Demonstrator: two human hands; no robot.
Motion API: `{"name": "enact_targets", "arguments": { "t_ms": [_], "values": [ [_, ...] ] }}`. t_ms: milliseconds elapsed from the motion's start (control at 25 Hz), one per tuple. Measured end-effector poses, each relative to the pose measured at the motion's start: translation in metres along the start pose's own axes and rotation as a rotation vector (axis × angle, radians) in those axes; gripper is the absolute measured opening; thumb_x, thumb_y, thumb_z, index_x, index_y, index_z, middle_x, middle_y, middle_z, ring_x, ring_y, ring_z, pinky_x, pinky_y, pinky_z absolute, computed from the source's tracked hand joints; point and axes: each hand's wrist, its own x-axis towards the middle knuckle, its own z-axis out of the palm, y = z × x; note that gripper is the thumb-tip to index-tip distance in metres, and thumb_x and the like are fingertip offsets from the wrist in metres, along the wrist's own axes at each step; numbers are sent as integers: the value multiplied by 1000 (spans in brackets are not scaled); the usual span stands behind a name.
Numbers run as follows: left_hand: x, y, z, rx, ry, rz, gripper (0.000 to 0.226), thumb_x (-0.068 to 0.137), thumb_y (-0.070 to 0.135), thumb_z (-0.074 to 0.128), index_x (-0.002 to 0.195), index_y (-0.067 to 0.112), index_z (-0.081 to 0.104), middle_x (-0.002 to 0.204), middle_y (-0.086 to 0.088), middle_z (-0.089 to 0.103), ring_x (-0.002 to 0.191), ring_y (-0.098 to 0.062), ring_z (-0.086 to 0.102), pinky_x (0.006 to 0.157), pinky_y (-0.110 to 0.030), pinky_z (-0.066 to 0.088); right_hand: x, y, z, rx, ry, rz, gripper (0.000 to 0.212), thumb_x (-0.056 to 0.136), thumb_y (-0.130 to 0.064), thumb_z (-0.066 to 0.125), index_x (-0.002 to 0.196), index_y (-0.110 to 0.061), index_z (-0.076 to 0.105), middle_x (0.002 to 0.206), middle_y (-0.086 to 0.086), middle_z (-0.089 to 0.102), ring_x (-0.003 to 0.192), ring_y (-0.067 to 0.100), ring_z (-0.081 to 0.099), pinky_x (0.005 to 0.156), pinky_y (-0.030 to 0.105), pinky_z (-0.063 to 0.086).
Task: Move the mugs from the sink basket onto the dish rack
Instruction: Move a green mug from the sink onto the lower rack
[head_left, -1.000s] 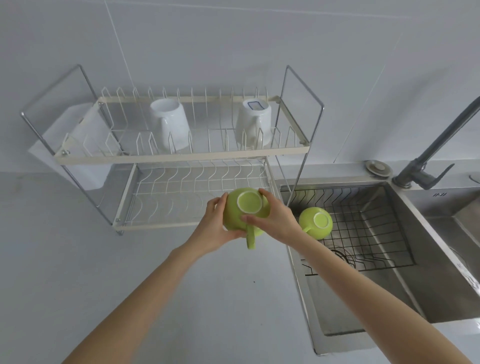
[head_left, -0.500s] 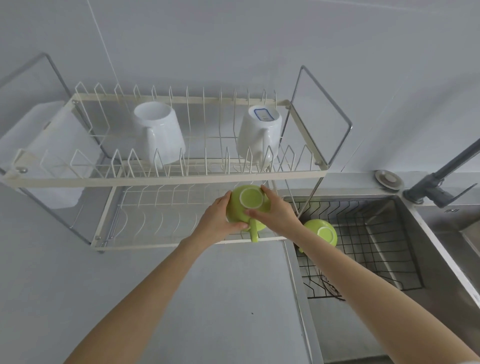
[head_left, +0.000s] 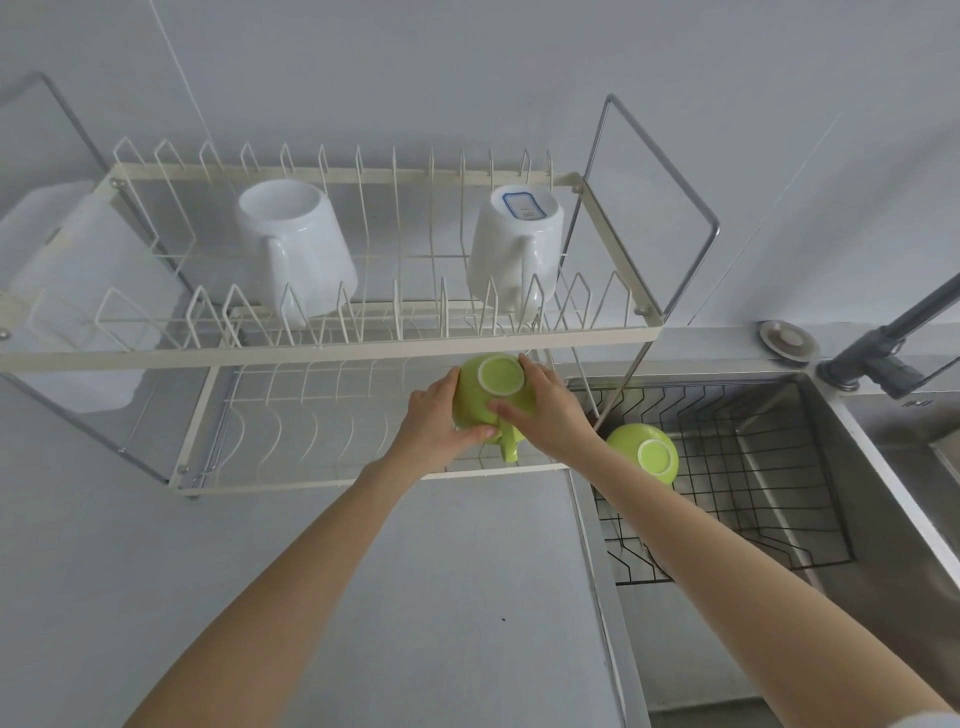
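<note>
Both hands hold an upside-down green mug (head_left: 491, 400) over the right end of the dish rack's lower shelf (head_left: 311, 441), its handle pointing toward me. My left hand (head_left: 434, 423) grips its left side and my right hand (head_left: 550, 415) its right side. A second green mug (head_left: 644, 452) lies upside down in the black wire sink basket (head_left: 753, 467), just right of my right wrist. Two white mugs (head_left: 296, 254) (head_left: 514, 254) stand inverted on the rack's upper shelf (head_left: 332, 348).
The steel sink (head_left: 883, 519) fills the right side, with a grey faucet (head_left: 878, 353) and a round drain stopper (head_left: 787, 338) behind it. A white plastic holder (head_left: 78, 291) hangs at the rack's left end. Grey counter (head_left: 363, 597) lies in front of the rack.
Both hands have carried the green mug forward, from above the counter edge to over the lower shelf's right end. My view has moved closer to the rack.
</note>
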Motion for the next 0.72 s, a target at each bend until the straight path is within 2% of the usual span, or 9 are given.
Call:
{"name": "enact_targets", "arguments": {
  "t_ms": [240, 520, 720],
  "values": [
    [1, -2, 0, 43, 2, 39, 80, 72, 34, 73, 137, 15, 30, 132, -12, 50, 118, -32, 40, 98, -42, 38, -2, 3, 3, 22, -7, -9, 75, 87, -35, 58, 146, -16, 16, 153, 7, 25, 139, 26, 28, 111, 35, 27],
    [0, 0, -3, 94, -61, 33, 85, 75, 37, 70, 141, 15, 21, 138, -11, 44, 126, -30, 34, 103, -43, 35, -7, 6, 9, 53, 14, -4, 75, 88, -36, 56, 147, -18, 12, 155, 8, 19, 142, 26, 22, 113, 36, 24],
    [-2, 4, -7, 246, -70, 54, 92, 77, 42, 65, 144, 11, 11, 153, -6, 26, 137, -31, 22, 110, -45, 28, -13, 6, 5, -69, 23, -71, 73, 90, -38, 52, 147, -15, 12, 155, 9, 18, 141, 29, 23, 112, 41, 27]
  ]
}}
